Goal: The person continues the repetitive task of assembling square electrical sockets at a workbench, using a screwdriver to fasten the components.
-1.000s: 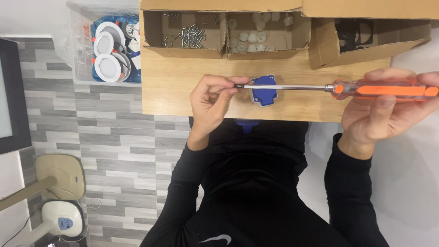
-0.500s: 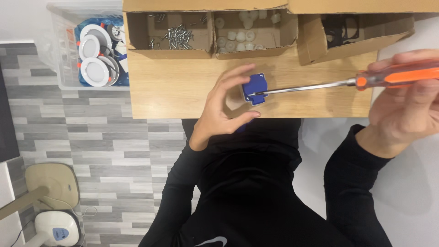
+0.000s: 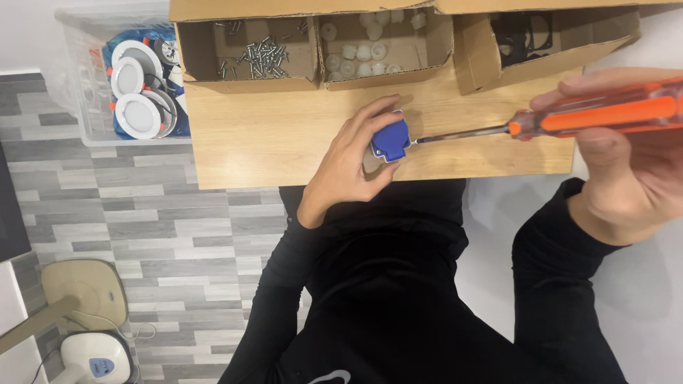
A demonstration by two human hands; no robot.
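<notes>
My left hand (image 3: 348,167) grips a small blue plastic part (image 3: 391,140) with a white underside, held just above the near edge of the wooden table (image 3: 263,142). My right hand (image 3: 633,167) is closed around the orange handle of a long screwdriver (image 3: 605,115). Its metal shaft runs left and its tip touches the blue part's right side. Both arms wear black sleeves.
Three open cardboard boxes stand at the table's back: one with screws (image 3: 256,57), one with white plastic pieces (image 3: 363,50), one with black parts (image 3: 526,32). A clear bin of round white lamps (image 3: 135,99) sits left of the table. A beige stool (image 3: 82,291) stands on the floor.
The view has shifted. My left hand turned the blue part and now wraps it from the left. The screwdriver stayed against the part, its handle tilted up to the right.
</notes>
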